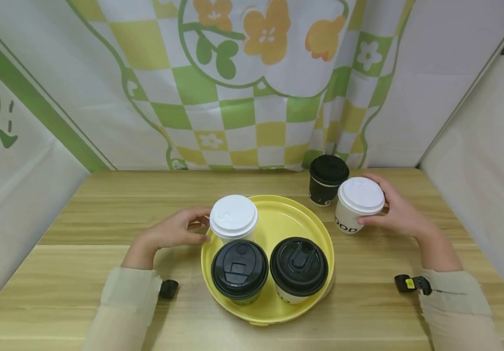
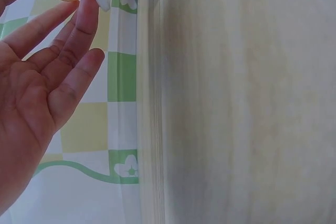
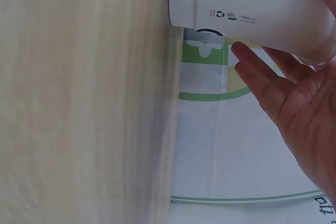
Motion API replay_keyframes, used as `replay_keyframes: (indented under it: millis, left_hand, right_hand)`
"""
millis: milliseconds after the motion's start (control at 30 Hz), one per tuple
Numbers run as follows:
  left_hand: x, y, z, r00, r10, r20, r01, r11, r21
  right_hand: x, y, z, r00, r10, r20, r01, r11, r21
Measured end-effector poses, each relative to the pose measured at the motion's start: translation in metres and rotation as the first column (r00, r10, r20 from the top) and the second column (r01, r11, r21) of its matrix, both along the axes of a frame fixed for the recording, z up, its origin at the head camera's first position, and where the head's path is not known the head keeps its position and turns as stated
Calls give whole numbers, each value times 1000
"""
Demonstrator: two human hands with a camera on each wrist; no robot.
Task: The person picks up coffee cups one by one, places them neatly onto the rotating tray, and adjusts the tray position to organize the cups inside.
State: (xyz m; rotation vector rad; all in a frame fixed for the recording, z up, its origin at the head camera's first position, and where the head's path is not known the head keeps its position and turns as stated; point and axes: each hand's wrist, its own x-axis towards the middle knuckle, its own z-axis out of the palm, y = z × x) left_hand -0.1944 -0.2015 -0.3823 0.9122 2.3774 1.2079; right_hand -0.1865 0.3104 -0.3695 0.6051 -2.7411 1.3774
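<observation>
Risk: white cup (image 1: pixel 359 204) tilts in right hand (image 1: pixel 398 213); hold looks like fingers wrapped on far side only, so slip or tip onto worktop (image 1: pixel 103 204) likely if lid is loose. Black cup (image 1: pixel 327 179) just behind, could get knocked.

Left hand (image 1: pixel 174 231): fingers near straight, touching tray (image 1: pixel 274 207) rim beside white-lidded cup (image 1: pixel 233 218); shove could slide tray.

White cup: paper, white dome lid, black lettering, right of tray, leaning.

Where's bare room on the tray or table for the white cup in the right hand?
On the yellow tray, the back-right quarter is bare, behind the two black-lidded cups and right of the white-lidded cup. The table is bare at far left. It is crowded around the black cup beside the right hand.
</observation>
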Motion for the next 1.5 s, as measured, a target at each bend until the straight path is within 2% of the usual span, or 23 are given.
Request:
replay_keyframes:
  millis: [167,367,900,1500]
  left_hand:
    - [-1,0,0,1000,-1,-10,1,1000,0]
    - [0,0,1,1000,11,18,-10,1000,-10]
    - [0,0,1,999,18,38,-18,1000,-2]
    - [0,1,2,1000,17,21,-16,1000,-15]
  right_hand:
    - [0,-1,0,1000,-13,-2,13,1000,4]
    - [-1,-1,-3,1000,-26,7,26,1000,13]
    - [0,-1,-4,1000,-3,-17,2,999,-47]
    - [4,2,4,999,-9,-42,6,998,-58]
